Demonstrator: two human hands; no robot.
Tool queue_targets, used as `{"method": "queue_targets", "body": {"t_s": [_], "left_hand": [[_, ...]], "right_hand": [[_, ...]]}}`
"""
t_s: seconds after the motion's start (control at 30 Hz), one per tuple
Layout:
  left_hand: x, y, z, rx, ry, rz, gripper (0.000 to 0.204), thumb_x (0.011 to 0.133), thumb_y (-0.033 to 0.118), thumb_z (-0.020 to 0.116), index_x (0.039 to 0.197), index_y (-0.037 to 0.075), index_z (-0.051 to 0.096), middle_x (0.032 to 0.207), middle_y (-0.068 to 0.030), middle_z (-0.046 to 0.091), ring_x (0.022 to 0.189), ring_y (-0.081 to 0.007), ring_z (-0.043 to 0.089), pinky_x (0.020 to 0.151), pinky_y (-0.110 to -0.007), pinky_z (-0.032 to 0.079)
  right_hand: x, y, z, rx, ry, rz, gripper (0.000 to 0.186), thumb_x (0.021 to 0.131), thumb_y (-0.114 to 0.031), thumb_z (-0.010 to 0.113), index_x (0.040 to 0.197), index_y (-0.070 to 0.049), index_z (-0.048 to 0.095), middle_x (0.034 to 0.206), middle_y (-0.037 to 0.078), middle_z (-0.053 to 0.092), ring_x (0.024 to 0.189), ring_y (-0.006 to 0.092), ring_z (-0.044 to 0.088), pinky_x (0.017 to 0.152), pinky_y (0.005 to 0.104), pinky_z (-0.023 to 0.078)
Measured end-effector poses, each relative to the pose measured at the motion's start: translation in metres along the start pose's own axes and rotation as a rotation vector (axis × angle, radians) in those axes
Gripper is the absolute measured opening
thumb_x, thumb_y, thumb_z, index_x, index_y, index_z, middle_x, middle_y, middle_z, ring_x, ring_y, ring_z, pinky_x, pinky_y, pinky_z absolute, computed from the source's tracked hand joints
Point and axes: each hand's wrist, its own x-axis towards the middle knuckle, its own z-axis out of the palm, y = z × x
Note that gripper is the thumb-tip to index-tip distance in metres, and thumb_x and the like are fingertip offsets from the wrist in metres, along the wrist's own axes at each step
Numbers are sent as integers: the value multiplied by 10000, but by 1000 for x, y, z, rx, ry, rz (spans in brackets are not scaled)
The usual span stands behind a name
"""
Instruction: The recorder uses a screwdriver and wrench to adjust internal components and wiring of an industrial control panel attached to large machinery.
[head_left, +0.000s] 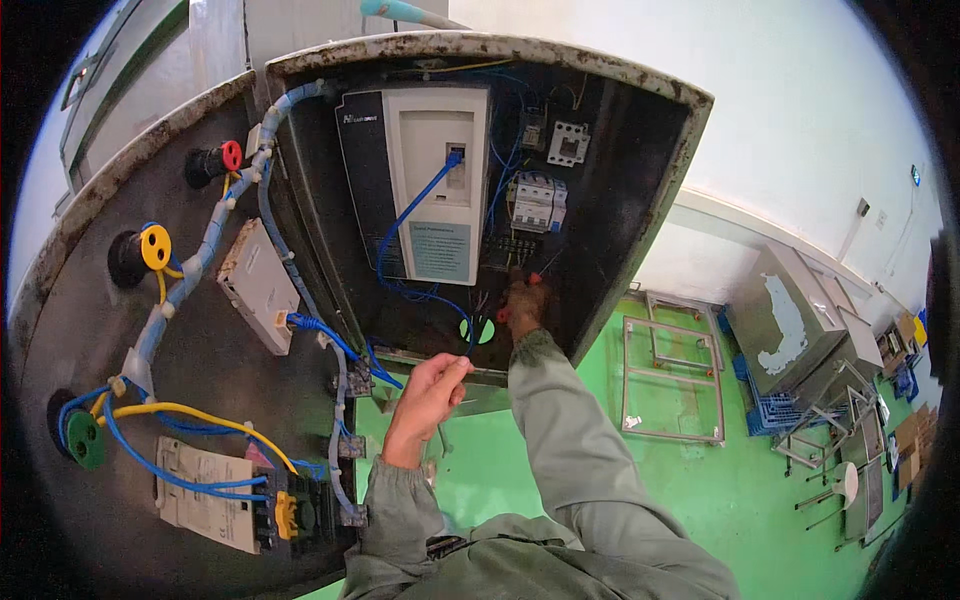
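Note:
Inside an open metal control cabinet (690, 105), my right hand (524, 306) is closed around a red-handled tool (503, 315). Its kind is hidden by the fingers. That hand is just below a small dark terminal block (516, 246) with thin wires coming out of it. Lower and to the left, my left hand (427, 405) pinches a thin dark cable (471, 345) in front of the round hole in the cabinet floor. Above the hands stands a grey-and-black drive unit (395, 130), with a blue network cable (415, 205) plugged into its front.
A breaker (540, 203) and a white contactor (568, 144) sit above the terminal block. The opened door (60, 330) at left carries red, yellow and green button backs, a wrapped wire bundle (212, 240) and a white module (258, 288). Metal frames (675, 380) lie on the green floor.

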Motion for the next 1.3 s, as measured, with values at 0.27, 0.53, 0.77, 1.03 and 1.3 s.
{"method": "queue_targets", "body": {"t_s": [0.27,0.53,0.77,1.03,1.3], "left_hand": [[2,-3,2,-19,-33,-11,240,927,283,519,910,48,568,544,26,432,385,-25,293,340,-204,198],[6,-11,1,13,9,-29,247,919,302,532,907,59,573,552,35,421,395,-23,292,348,-197,207],[9,-18,-15,72,104,-30,269,911,320,535,895,55,574,553,39,418,403,-26,296,352,-199,207],[-10,-26,-24,46,89,-92,223,921,270,522,906,53,571,553,42,409,412,-20,290,364,-196,195],[-29,-57,-6,13,111,-145,190,933,229,503,899,50,557,540,46,385,403,-19,270,361,-197,184]], "right_hand": [[20,28,-3,-98,20,-103,212,826,-55,548,1030,-11,511,685,58,515,507,153,489,442,305,401],[-47,2,-45,132,-388,117,180,827,-55,552,1000,-36,506,681,43,523,525,150,511,439,308,424],[-115,-37,-84,44,-344,-59,143,852,-131,596,927,-40,515,644,12,506,494,101,482,447,255,413],[-178,71,-215,-486,-799,-14,184,820,-163,633,795,-39,499,620,28,473,579,107,497,532,275,414],[-227,146,-306,-564,-476,186,172,808,-163,634,859,-23,548,693,66,568,643,126,513,600,292,443]]}}
